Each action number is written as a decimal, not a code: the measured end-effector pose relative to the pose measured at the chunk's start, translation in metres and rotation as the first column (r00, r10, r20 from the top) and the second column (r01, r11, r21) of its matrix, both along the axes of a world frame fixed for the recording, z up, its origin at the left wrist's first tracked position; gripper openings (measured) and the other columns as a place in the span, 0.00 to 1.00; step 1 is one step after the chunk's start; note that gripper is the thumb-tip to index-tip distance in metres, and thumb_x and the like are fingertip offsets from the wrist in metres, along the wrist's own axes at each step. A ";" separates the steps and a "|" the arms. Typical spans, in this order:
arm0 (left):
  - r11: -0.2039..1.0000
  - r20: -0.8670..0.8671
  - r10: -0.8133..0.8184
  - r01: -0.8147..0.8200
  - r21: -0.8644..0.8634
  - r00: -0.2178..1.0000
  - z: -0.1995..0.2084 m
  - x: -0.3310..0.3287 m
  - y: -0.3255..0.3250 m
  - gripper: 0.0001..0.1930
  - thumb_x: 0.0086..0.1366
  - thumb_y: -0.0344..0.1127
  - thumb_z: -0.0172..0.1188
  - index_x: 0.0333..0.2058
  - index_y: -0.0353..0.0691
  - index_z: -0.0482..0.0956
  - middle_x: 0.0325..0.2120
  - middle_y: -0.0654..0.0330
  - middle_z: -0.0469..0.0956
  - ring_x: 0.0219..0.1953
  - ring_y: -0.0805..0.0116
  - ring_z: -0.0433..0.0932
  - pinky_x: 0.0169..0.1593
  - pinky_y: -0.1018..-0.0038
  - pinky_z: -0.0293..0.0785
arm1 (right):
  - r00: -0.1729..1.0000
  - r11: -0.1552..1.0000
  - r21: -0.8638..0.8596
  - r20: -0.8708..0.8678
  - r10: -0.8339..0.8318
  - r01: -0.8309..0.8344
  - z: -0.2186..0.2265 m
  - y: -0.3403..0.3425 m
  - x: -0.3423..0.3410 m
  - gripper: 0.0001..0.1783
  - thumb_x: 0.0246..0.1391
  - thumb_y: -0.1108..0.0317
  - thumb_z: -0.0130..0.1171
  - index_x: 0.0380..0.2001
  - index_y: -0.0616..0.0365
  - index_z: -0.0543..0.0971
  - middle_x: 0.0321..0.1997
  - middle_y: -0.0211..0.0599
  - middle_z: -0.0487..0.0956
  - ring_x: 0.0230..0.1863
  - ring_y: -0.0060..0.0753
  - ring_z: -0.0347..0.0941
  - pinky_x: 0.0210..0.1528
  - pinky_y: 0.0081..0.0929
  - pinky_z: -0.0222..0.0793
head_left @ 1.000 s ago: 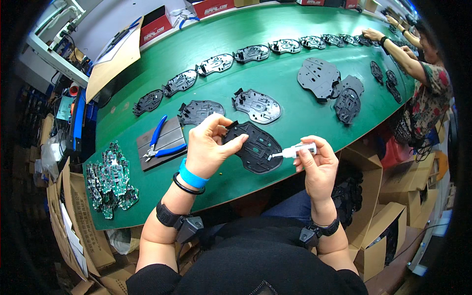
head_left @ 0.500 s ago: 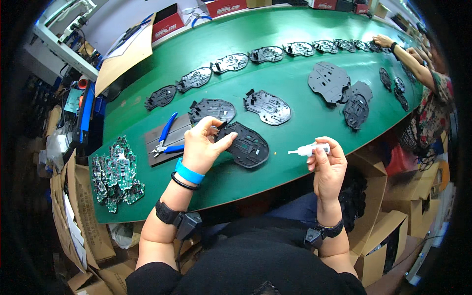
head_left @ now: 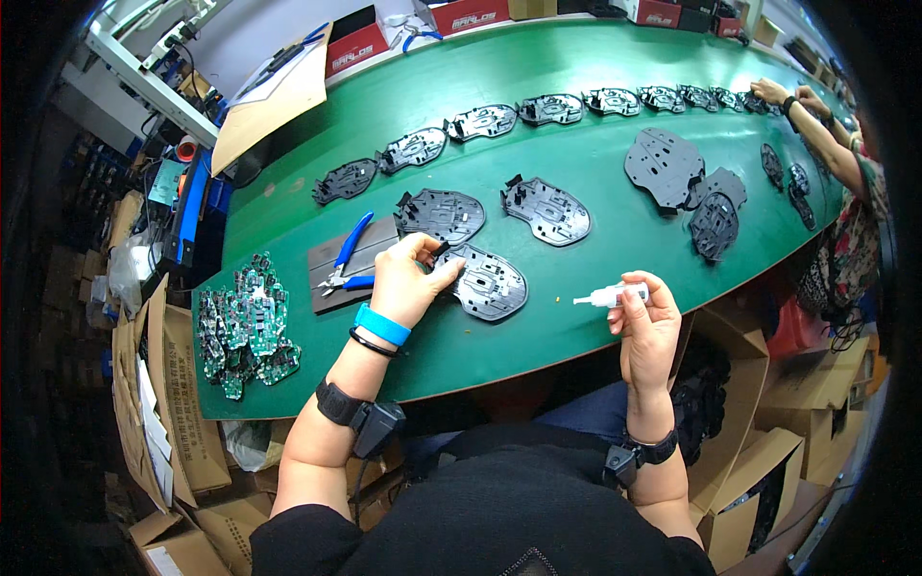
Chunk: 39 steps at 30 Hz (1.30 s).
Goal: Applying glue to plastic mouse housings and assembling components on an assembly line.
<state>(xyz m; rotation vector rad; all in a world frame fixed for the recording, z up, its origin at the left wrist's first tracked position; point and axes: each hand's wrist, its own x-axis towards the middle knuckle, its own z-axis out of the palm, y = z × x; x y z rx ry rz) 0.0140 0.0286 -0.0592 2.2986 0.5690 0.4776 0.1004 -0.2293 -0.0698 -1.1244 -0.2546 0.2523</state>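
Observation:
My left hand (head_left: pixel 415 276) pinches the left end of a black plastic shell (head_left: pixel 488 285), between thumb and fingers. Its rounded body lies low over the green table, ribs and slots facing up. In my right hand (head_left: pixel 645 322) is a small white squeeze bottle (head_left: pixel 615 295) with a thin nozzle. The bottle is held level, its nozzle aimed left toward the shell but apart from it. Just behind the held shell lies another black shell (head_left: pixel 442 215), and a third shell (head_left: pixel 545 211) rests to its right.
Blue-handled cutters (head_left: pixel 353 250) lie on a dark board (head_left: pixel 325 294), left of my left hand. Green circuit boards (head_left: pixel 248 322) are heaped at the table's left end. A row of shells (head_left: pixel 482 122) runs along the back. Flat black plates (head_left: pixel 665 168) lie right; a co-worker's hand (head_left: pixel 770 92) is far right.
The view has shifted a little, moving the scene right. The shell in my left hand has come down and tilted, showing more of its inner face. The bottle stays in my right hand.

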 end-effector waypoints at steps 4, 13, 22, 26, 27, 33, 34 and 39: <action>0.994 0.039 -0.029 0.024 0.109 0.999 -0.003 -0.001 0.003 0.17 0.43 0.38 0.68 0.30 0.33 0.75 0.20 0.61 0.74 0.14 0.81 0.68 0.18 0.84 0.65 | 1.000 1.000 0.001 -0.008 0.000 0.000 0.001 -0.001 0.000 0.09 0.51 0.74 0.53 0.36 0.64 0.71 0.25 0.33 0.73 0.21 0.16 0.67 0.21 0.10 0.62; 0.992 0.150 -0.064 0.047 0.113 0.987 0.017 -0.006 -0.017 0.18 0.42 0.37 0.69 0.30 0.34 0.75 0.20 0.64 0.72 0.13 0.86 0.63 0.17 0.87 0.60 | 0.992 0.990 -0.064 -0.009 0.127 -0.127 -0.005 0.020 -0.006 0.10 0.51 0.74 0.53 0.37 0.65 0.70 0.27 0.34 0.73 0.23 0.17 0.68 0.23 0.11 0.63; 0.997 0.193 -0.069 0.071 -0.003 0.979 0.027 -0.012 -0.029 0.15 0.43 0.33 0.68 0.28 0.33 0.74 0.18 0.66 0.69 0.14 0.89 0.60 0.16 0.89 0.56 | 0.984 0.986 -0.007 -0.052 0.168 -0.168 -0.003 0.032 -0.004 0.10 0.50 0.74 0.53 0.37 0.65 0.70 0.26 0.33 0.73 0.23 0.17 0.68 0.23 0.11 0.63; 0.995 0.195 -0.090 0.096 -0.021 0.977 0.030 -0.010 -0.032 0.15 0.43 0.31 0.68 0.28 0.32 0.73 0.18 0.67 0.69 0.14 0.90 0.60 0.15 0.90 0.55 | 0.987 0.989 -0.033 -0.069 0.143 -0.145 -0.003 0.028 -0.003 0.10 0.50 0.74 0.53 0.36 0.65 0.71 0.25 0.33 0.73 0.22 0.17 0.68 0.22 0.11 0.63; 0.995 0.195 -0.088 0.094 -0.021 0.977 0.031 -0.010 -0.032 0.15 0.43 0.31 0.68 0.28 0.32 0.73 0.18 0.67 0.68 0.14 0.90 0.60 0.15 0.90 0.55 | 0.989 0.989 -0.049 -0.055 0.134 -0.137 -0.002 0.027 -0.003 0.10 0.50 0.74 0.53 0.36 0.65 0.71 0.25 0.33 0.73 0.22 0.17 0.68 0.22 0.11 0.63; 0.996 0.170 -0.057 0.068 -0.058 0.984 0.032 -0.009 -0.034 0.16 0.41 0.37 0.68 0.27 0.35 0.74 0.16 0.63 0.70 0.14 0.82 0.64 0.18 0.84 0.62 | 0.989 0.987 -0.068 -0.003 0.147 -0.147 0.002 0.027 -0.007 0.10 0.50 0.73 0.54 0.37 0.65 0.70 0.26 0.33 0.73 0.23 0.17 0.68 0.23 0.11 0.63; 0.996 0.167 -0.058 0.068 -0.055 0.984 0.033 -0.008 -0.034 0.16 0.41 0.37 0.68 0.27 0.35 0.74 0.16 0.63 0.70 0.14 0.82 0.64 0.18 0.84 0.62 | 0.989 0.987 -0.068 -0.004 0.148 -0.148 0.003 0.026 -0.008 0.10 0.50 0.73 0.54 0.37 0.65 0.70 0.26 0.33 0.73 0.23 0.17 0.68 0.23 0.11 0.63; 0.993 0.181 -0.072 0.088 -0.082 0.981 0.031 -0.007 -0.034 0.15 0.42 0.34 0.68 0.27 0.34 0.74 0.18 0.65 0.70 0.14 0.86 0.62 0.17 0.87 0.58 | 0.991 0.989 -0.096 0.050 0.121 -0.116 0.006 0.024 -0.008 0.10 0.50 0.74 0.53 0.37 0.64 0.70 0.27 0.33 0.73 0.24 0.16 0.68 0.23 0.11 0.63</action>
